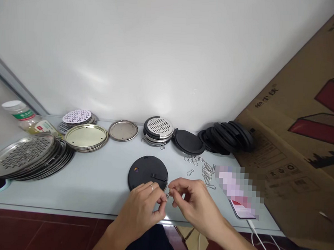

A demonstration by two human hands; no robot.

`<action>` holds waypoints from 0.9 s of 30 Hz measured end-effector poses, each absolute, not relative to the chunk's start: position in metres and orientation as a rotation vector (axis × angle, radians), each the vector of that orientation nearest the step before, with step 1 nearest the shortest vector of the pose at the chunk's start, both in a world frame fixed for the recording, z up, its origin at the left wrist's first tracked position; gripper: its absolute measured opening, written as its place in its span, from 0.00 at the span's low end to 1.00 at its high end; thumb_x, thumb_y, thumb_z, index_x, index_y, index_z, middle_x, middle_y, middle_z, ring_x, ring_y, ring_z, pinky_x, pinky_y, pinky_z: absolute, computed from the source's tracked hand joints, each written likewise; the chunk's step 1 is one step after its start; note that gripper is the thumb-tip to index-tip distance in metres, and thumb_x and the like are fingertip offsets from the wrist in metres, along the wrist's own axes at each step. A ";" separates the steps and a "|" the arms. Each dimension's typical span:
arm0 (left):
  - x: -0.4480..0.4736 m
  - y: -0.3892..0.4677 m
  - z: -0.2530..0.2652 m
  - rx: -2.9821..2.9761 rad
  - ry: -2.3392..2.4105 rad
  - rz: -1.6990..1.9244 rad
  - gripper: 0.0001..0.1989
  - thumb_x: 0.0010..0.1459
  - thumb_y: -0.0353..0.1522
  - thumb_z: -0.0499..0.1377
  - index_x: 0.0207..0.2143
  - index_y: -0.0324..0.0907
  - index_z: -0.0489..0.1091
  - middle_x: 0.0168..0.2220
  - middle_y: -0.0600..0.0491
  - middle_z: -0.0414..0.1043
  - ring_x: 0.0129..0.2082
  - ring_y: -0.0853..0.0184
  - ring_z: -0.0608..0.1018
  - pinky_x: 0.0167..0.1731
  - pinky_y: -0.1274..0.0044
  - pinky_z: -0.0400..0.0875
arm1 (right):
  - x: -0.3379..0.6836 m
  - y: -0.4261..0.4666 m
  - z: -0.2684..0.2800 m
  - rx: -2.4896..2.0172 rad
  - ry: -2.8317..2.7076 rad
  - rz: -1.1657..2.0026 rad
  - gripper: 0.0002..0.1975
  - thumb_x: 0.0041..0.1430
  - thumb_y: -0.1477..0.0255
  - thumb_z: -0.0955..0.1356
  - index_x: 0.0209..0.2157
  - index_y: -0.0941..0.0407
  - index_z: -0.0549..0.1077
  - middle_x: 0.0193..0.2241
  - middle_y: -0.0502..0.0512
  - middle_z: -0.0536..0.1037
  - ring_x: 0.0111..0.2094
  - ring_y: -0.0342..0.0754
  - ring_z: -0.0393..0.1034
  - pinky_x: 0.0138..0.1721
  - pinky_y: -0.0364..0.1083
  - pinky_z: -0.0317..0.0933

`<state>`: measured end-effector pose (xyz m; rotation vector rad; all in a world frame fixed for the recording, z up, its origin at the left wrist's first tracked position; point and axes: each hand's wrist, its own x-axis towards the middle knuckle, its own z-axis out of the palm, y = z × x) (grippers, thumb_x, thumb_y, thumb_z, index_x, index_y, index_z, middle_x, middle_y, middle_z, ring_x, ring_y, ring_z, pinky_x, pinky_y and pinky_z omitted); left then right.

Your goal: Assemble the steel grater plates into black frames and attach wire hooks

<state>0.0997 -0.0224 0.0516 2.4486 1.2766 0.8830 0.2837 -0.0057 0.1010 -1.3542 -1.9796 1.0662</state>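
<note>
My left hand (144, 206), with a ring on one finger, is closed in a pinch in front of a round black disc (147, 172). Facing it, my right hand (195, 203) pinches with thumb and forefinger. Between the fingertips is a small metal clip (167, 195); its exact shape is partly hidden, and it may include a ring. The black disc lies flat on the table with a slotted tab on top, its near edge covered by my left hand. Loose metal rings (194, 159) and a heap of wire spring clips (207, 173) lie beyond my right hand.
Stacked perforated metal discs (25, 155), gold lids (86, 137), a silver lid (123, 130), a grater-topped stack (159, 128) and black covers (228, 137) line the white table (96, 196). A bottle (24, 115), a charging phone (243, 209) and a cardboard box (294, 154) flank them.
</note>
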 end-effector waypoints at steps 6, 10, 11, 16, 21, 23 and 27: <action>0.102 -0.023 0.055 2.427 1.297 0.957 0.10 0.51 0.20 0.54 0.30 0.44 0.62 0.27 0.58 0.67 0.27 0.69 0.72 0.28 0.77 0.66 | 0.282 -0.009 0.105 -1.293 -2.090 0.943 0.11 0.60 0.78 0.63 0.28 0.55 0.75 0.21 0.46 0.73 0.23 0.41 0.65 0.25 0.40 0.55; 0.103 -0.022 0.052 2.361 1.371 1.022 0.09 0.53 0.21 0.53 0.30 0.43 0.63 0.27 0.58 0.68 0.27 0.70 0.73 0.27 0.79 0.67 | 0.282 -0.019 0.098 -1.206 -2.034 0.907 0.12 0.62 0.78 0.63 0.33 0.54 0.76 0.27 0.48 0.78 0.26 0.42 0.69 0.29 0.41 0.59; 0.104 -0.023 0.051 2.346 1.402 1.040 0.08 0.53 0.21 0.53 0.29 0.43 0.63 0.26 0.58 0.67 0.26 0.70 0.73 0.27 0.79 0.67 | 0.282 -0.021 0.095 -1.192 -2.015 0.905 0.12 0.63 0.78 0.62 0.36 0.53 0.77 0.28 0.48 0.79 0.27 0.42 0.70 0.29 0.41 0.60; 0.110 -0.027 0.044 2.272 1.557 1.080 0.07 0.55 0.23 0.54 0.29 0.43 0.64 0.26 0.57 0.68 0.26 0.70 0.74 0.27 0.78 0.68 | 0.281 -0.028 0.083 -1.152 -1.944 0.867 0.14 0.64 0.77 0.63 0.42 0.52 0.79 0.29 0.50 0.79 0.27 0.45 0.72 0.30 0.42 0.64; 0.114 -0.029 0.039 2.295 1.628 1.242 0.07 0.60 0.24 0.54 0.32 0.43 0.65 0.28 0.55 0.70 0.29 0.68 0.76 0.29 0.77 0.70 | 0.274 -0.027 0.075 -1.139 -1.747 0.898 0.12 0.64 0.74 0.65 0.41 0.53 0.81 0.28 0.54 0.80 0.28 0.47 0.75 0.30 0.43 0.68; 0.115 -0.029 0.037 2.263 1.614 1.303 0.06 0.61 0.24 0.54 0.35 0.43 0.66 0.32 0.53 0.72 0.34 0.66 0.77 0.34 0.76 0.72 | 0.270 -0.028 0.072 -1.150 -1.633 0.959 0.10 0.64 0.72 0.66 0.40 0.54 0.81 0.29 0.55 0.81 0.29 0.48 0.77 0.30 0.43 0.69; 0.115 -0.028 0.033 2.035 1.564 1.316 0.05 0.63 0.26 0.52 0.36 0.43 0.65 0.44 0.47 0.70 0.43 0.64 0.77 0.40 0.74 0.74 | 0.263 -0.029 0.065 -1.143 -1.385 1.122 0.09 0.61 0.67 0.70 0.37 0.56 0.81 0.28 0.57 0.81 0.29 0.50 0.78 0.29 0.45 0.73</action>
